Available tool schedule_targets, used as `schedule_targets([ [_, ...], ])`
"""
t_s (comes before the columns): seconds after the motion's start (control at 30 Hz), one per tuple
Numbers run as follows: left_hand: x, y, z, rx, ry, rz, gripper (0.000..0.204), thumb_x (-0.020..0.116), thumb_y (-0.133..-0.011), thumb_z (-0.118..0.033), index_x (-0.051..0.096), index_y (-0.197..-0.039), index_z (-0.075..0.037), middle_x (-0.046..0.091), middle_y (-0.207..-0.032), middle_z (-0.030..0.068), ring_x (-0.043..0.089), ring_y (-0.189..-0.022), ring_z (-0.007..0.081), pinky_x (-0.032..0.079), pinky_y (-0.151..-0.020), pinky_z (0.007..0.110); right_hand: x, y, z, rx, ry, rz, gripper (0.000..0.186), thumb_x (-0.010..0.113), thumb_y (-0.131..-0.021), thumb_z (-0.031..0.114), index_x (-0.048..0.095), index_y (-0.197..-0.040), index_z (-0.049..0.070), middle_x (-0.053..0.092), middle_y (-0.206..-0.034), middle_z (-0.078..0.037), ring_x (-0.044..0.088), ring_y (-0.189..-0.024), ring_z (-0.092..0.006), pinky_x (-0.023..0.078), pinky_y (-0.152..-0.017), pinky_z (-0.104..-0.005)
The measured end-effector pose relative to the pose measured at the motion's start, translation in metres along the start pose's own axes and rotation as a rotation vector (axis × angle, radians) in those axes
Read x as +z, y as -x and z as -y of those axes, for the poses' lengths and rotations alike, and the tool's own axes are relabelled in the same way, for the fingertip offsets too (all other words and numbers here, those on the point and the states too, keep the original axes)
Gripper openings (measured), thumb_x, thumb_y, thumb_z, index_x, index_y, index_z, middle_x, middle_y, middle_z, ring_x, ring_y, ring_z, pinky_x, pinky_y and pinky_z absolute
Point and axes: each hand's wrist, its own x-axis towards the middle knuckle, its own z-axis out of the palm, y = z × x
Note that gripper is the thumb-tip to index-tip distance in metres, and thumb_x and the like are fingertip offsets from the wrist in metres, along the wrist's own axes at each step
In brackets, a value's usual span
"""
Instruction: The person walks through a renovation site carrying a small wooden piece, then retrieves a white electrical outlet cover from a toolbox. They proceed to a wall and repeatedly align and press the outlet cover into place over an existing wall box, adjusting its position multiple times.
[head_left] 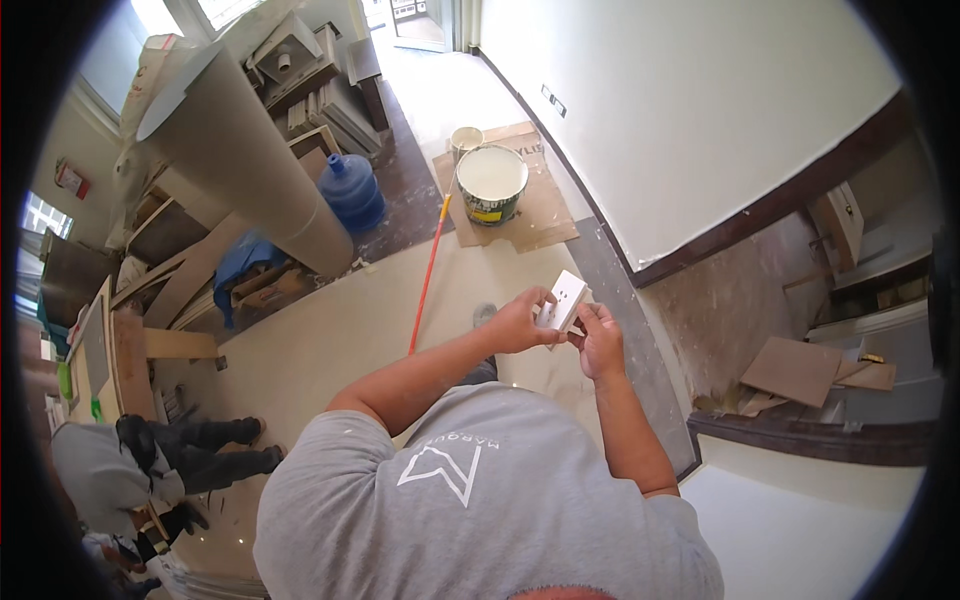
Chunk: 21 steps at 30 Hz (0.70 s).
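A white wall socket (569, 287), rectangular with small dark slots in its face, is held in front of me between both hands. My left hand (518, 322) is closed on its left side, fingers over the face. My right hand (600, 342) pinches the right edge with thumb and fingers. The socket is tilted, and its lower part is partly covered by the fingers. Beyond the hands, a large bucket (478, 207) of pale paint or paste stands on a cardboard sheet (545, 215), with a smaller pale container (466, 140) behind it.
An orange-red pole (428, 275) slants across the pale floor (330, 300). A big grey roll (245, 160), a blue water jug (350, 195) and stacked boards stand at the left. Other people (110, 470) are at lower left. The white wall (680, 110) carries socket openings (553, 100).
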Motion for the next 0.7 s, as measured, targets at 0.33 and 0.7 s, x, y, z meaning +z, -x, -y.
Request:
schedule_targets([
  [0.33,-0.141,-0.252,-0.016,-0.151,1.041,0.188,0.052,0.061,-0.090,-0.027,0.042,-0.133,-0.004,0.054,-0.121,0.0154,0.065,-0.100,0.0324,0.056,-0.085,0.046,-0.056,-0.208,0.119,-0.093,-0.351,-0.271,0.022,0.051,-0.093,0.017,0.057,-0.106,0.001,0.065,-0.107,-0.011,0.065,-0.099,-0.0230,0.051,-0.089,-0.0376],
  [0.7,-0.280,-0.514,-0.001,0.261,1.579,0.428,0.067,0.050,-0.092,-0.045,0.038,-0.144,-0.003,0.053,-0.131,0.0257,0.062,-0.106,0.0393,0.051,-0.090,0.047,-0.149,-0.421,0.216,0.010,-0.469,-0.167,0.039,0.047,-0.099,0.029,0.051,-0.132,0.009,0.056,-0.078,-0.007,0.050,-0.057,-0.0165,0.040,-0.047,-0.0292],
])
